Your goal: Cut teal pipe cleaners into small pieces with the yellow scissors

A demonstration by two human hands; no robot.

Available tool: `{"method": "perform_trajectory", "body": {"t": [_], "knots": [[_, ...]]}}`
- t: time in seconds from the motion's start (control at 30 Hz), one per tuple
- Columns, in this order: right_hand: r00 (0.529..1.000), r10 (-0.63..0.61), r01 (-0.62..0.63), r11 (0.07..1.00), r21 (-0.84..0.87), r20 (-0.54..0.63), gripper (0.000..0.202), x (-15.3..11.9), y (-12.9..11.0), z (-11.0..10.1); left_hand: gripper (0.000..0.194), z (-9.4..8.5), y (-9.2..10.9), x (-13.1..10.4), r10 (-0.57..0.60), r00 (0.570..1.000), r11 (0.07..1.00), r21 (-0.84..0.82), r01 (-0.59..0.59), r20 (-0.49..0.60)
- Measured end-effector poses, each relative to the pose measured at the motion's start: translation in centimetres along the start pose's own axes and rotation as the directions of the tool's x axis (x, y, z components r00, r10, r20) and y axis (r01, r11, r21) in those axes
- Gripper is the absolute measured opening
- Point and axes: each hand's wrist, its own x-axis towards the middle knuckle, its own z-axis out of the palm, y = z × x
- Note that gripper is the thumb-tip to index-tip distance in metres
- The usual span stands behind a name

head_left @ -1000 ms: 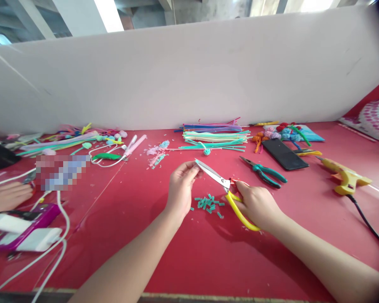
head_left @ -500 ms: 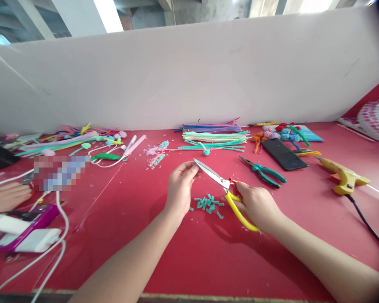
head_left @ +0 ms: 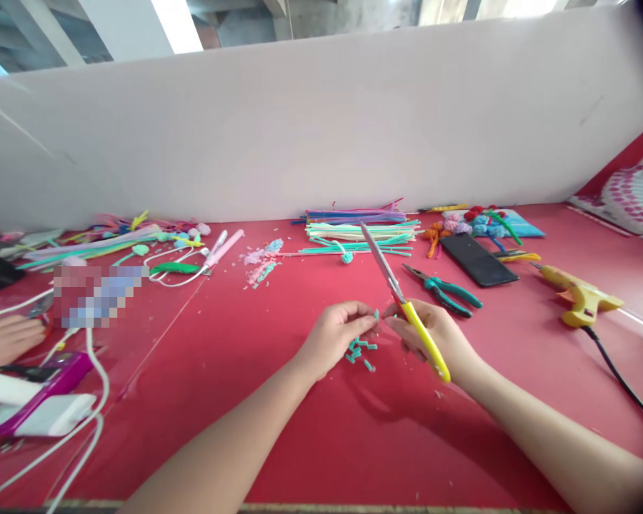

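My left hand (head_left: pixel 335 335) is closed, its fingertips pinching a short green pipe cleaner piece (head_left: pixel 376 314). Just to its right, my right hand (head_left: pixel 440 334) keeps scissors (head_left: pixel 421 335) with yellow handles in its grip. The blades point up and away, tilted left, and look closed. The right thumb and forefinger come close to the piece; whether they touch it I cannot tell. On the red table below the left fingertips lies a small heap of cut green pieces (head_left: pixel 356 350), partly hidden by that hand.
Bundles of pipe cleaners (head_left: pixel 361 232) lie along the white partition. Pliers (head_left: pixel 444 289), a black phone (head_left: pixel 479 260) and a yellow glue gun (head_left: pixel 579 294) are to the right. Fluff scraps (head_left: pixel 262 260), a pink tool (head_left: pixel 225 250), a purple power strip (head_left: pixel 58 396) and another person's hand (head_left: pixel 13 335) are left.
My left hand has moved right and nearer to me. The scissors have swung from pointing at the left fingertips to pointing up and away, and both hands' fingertips have come close together.
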Motion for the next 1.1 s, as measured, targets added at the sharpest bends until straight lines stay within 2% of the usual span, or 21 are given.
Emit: {"method": "perform_trajectory", "body": {"t": [0.1,0.2,0.47,0.57,0.63,0.73,0.8,0.9,1.1], "knots": [[0.999,0.032,-0.034,0.995,0.090,0.025,0.029,-0.2,-0.4,-0.1,0.019,0.4,0.0,-0.2,-0.014,0.998,0.996,0.086,0.009,0.058],[1.000,-0.002,0.001,0.996,0.089,0.017,0.024,-0.3,-0.2,-0.1,0.022,0.5,0.1,-0.4,-0.007,0.996,0.989,0.146,-0.006,0.088],[0.996,-0.084,0.079,0.988,-0.134,-0.034,0.021,-0.2,0.4,0.2,0.021,0.9,-0.2,-0.7,0.013,1.000,0.963,0.268,-0.015,0.010],[0.989,-0.135,0.116,0.962,-0.248,-0.059,0.025,-0.1,0.6,0.0,0.018,0.7,0.0,-0.5,0.023,0.999,0.981,0.195,-0.016,-0.034],[0.983,-0.167,0.127,0.925,-0.359,-0.081,0.028,0.0,0.7,-0.1,0.015,0.2,0.2,-0.2,0.041,0.990,0.996,0.087,-0.029,-0.136],[0.978,-0.192,0.123,0.845,-0.521,-0.080,0.031,0.0,0.8,-0.3,0.014,-0.8,0.3,0.4,0.064,0.946,0.989,-0.108,-0.103,-0.318],[0.976,-0.209,0.128,0.784,-0.608,-0.063,0.030,-0.1,0.8,-0.3,0.016,-1.5,0.4,0.7,0.070,0.920,0.965,-0.209,-0.161,-0.385],[0.972,-0.231,0.131,0.691,-0.711,-0.046,0.030,-0.3,0.6,-0.2,0.015,-2.0,0.6,0.8,0.087,0.899,0.932,-0.284,-0.225,-0.428],[0.959,-0.283,0.156,0.557,-0.816,-0.010,0.035,-0.1,1.1,-0.2,0.012,-2.2,0.7,0.8,0.143,0.877,0.906,-0.297,-0.303,-0.458]]}}
